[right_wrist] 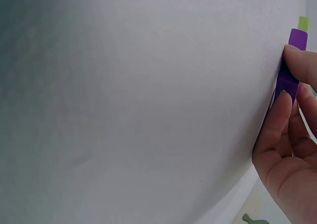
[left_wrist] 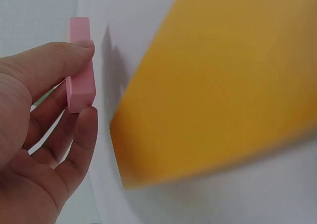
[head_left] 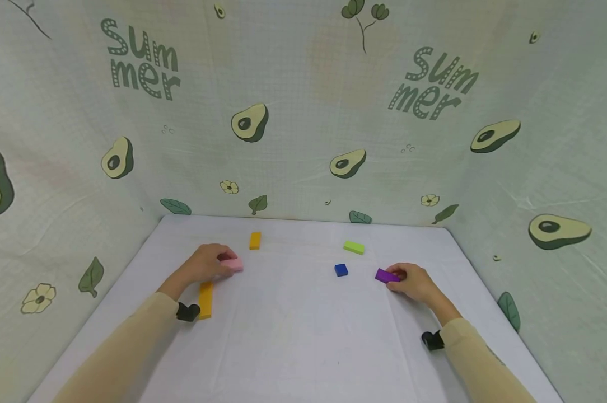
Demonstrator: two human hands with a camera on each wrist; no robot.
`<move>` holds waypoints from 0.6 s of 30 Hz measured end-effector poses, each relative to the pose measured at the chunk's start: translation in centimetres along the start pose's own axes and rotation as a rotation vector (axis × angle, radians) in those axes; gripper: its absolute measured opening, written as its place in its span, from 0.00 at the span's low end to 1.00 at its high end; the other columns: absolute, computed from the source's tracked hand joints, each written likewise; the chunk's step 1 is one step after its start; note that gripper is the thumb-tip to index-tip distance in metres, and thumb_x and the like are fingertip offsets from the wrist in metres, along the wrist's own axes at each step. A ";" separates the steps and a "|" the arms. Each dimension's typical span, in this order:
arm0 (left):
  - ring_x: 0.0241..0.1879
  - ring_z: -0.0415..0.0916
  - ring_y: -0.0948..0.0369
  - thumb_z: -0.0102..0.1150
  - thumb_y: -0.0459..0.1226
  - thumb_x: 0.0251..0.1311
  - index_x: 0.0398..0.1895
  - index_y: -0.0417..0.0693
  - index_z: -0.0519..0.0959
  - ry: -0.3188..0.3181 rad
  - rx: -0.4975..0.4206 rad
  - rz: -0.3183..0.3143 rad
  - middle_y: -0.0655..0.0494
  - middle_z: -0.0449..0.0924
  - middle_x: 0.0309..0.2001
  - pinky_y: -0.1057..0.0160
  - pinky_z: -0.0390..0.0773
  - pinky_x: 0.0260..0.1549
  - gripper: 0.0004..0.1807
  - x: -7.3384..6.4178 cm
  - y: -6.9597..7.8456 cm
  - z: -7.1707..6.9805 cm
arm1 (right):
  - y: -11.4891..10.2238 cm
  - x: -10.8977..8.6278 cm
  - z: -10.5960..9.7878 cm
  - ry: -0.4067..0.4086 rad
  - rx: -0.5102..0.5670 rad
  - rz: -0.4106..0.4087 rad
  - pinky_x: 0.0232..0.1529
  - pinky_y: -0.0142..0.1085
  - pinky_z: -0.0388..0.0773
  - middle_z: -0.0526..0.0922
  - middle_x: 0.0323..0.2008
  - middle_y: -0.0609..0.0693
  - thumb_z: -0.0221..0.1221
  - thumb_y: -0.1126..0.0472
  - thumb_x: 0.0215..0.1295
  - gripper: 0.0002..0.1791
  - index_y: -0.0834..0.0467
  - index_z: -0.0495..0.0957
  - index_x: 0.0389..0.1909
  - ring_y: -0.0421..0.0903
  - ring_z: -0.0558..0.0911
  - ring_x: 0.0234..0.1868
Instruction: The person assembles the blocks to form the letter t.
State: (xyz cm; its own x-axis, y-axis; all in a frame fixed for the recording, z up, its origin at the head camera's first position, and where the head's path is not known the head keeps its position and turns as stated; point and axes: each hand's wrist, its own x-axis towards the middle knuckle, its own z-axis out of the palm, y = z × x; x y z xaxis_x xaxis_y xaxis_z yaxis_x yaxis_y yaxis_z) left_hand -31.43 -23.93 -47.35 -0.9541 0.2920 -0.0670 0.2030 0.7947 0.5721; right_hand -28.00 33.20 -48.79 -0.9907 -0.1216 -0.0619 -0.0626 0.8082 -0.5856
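Note:
Between thumb and fingers, my left hand [head_left: 209, 263] pinches a pink block [head_left: 233, 265] on the left side of the table. The left wrist view shows that pink block [left_wrist: 81, 80] held a little off the white cloth, its shadow beside it. A long orange block [head_left: 205, 301] lies just below the left hand and looms large in the left wrist view. Toward the right, my right hand [head_left: 413, 281] pinches a purple block [head_left: 386, 276] by its right end. In the right wrist view the thumb and fingertips grip the purple block [right_wrist: 289, 80] close over the cloth.
A short yellow-orange block [head_left: 255, 240] lies further back, right of the left hand. A lime green block [head_left: 354, 247] and a small blue block [head_left: 341, 270] lie left of the right hand. Patterned cloth walls [head_left: 303, 184] border the white table [head_left: 293, 336] at the back and sides.

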 end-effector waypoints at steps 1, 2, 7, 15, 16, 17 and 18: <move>0.55 0.76 0.50 0.75 0.39 0.64 0.57 0.51 0.85 -0.002 -0.001 0.004 0.52 0.84 0.55 0.45 0.80 0.61 0.19 0.1 0.2 0.2 | 0.0 0.0 0.0 -0.001 0.000 0.002 0.56 0.55 0.81 0.85 0.50 0.59 0.74 0.61 0.66 0.21 0.62 0.83 0.57 0.54 0.80 0.49; 0.55 0.76 0.50 0.76 0.39 0.64 0.57 0.51 0.85 -0.003 -0.002 0.008 0.53 0.84 0.55 0.45 0.80 0.61 0.19 0.2 0.4 0.3 | -0.1 0.0 0.0 -0.003 -0.001 0.003 0.56 0.55 0.81 0.85 0.50 0.59 0.74 0.61 0.66 0.21 0.62 0.83 0.57 0.54 0.80 0.49; 0.53 0.77 0.52 0.77 0.39 0.63 0.56 0.52 0.86 -0.001 0.010 0.065 0.55 0.85 0.53 0.47 0.81 0.60 0.19 0.4 1.5 0.9 | -0.2 0.0 -0.1 -0.008 -0.005 0.008 0.56 0.54 0.81 0.85 0.50 0.59 0.73 0.61 0.66 0.21 0.62 0.83 0.57 0.54 0.80 0.49; 0.50 0.76 0.55 0.76 0.37 0.62 0.54 0.52 0.86 0.004 -0.008 0.112 0.58 0.85 0.50 0.49 0.82 0.57 0.17 0.6 2.9 2.1 | -0.3 0.1 -0.2 -0.007 -0.009 0.007 0.56 0.55 0.81 0.85 0.50 0.59 0.73 0.61 0.66 0.21 0.62 0.83 0.57 0.55 0.80 0.49; 0.50 0.76 0.55 0.76 0.37 0.62 0.53 0.52 0.87 0.002 -0.008 0.117 0.58 0.85 0.50 0.49 0.82 0.57 0.17 0.7 3.0 2.2 | -0.3 0.1 -0.2 -0.008 -0.007 0.007 0.56 0.55 0.81 0.85 0.50 0.59 0.73 0.61 0.66 0.21 0.62 0.83 0.57 0.55 0.80 0.49; 0.50 0.76 0.55 0.77 0.37 0.62 0.53 0.52 0.87 0.000 -0.012 0.121 0.58 0.85 0.49 0.49 0.82 0.57 0.17 0.6 3.2 2.4 | -0.3 0.1 -0.2 -0.008 -0.007 0.006 0.56 0.55 0.81 0.85 0.50 0.59 0.73 0.61 0.66 0.21 0.62 0.83 0.57 0.55 0.80 0.49; 0.50 0.76 0.55 0.76 0.37 0.62 0.53 0.52 0.87 -0.002 -0.015 0.126 0.58 0.85 0.49 0.50 0.82 0.56 0.16 0.7 3.3 2.5 | -0.3 0.1 -0.2 -0.008 -0.006 0.005 0.56 0.55 0.81 0.85 0.49 0.59 0.73 0.61 0.66 0.21 0.62 0.83 0.57 0.55 0.80 0.49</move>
State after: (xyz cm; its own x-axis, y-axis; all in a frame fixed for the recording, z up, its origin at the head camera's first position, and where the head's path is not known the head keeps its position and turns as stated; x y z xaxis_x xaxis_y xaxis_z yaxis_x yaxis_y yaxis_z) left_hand -30.83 -19.77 -47.56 -0.9208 0.3900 0.0049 0.3181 0.7438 0.5879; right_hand -28.09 33.08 -48.41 -0.9900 -0.1219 -0.0710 -0.0584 0.8125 -0.5801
